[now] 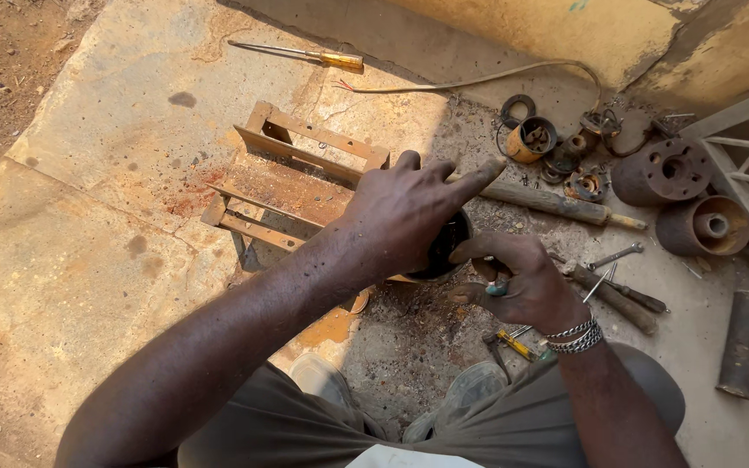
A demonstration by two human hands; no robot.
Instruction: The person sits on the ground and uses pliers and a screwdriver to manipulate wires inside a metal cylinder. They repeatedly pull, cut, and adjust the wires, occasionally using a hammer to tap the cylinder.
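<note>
Both hands [461,251] on a dark round part [444,251], rusty metal frame [292,178] beside.

Both hands [409,212] [517,282] close together, fingers curled

A stained concrete floor [88,260] carries a rusty metal frame [292,178] at centre, a yellow-handled screwdriver [305,55] far behind, and rusty round parts [682,195] at right.

Sunlit stained concrete floor [88,260] below yellow wall [565,26].
</note>
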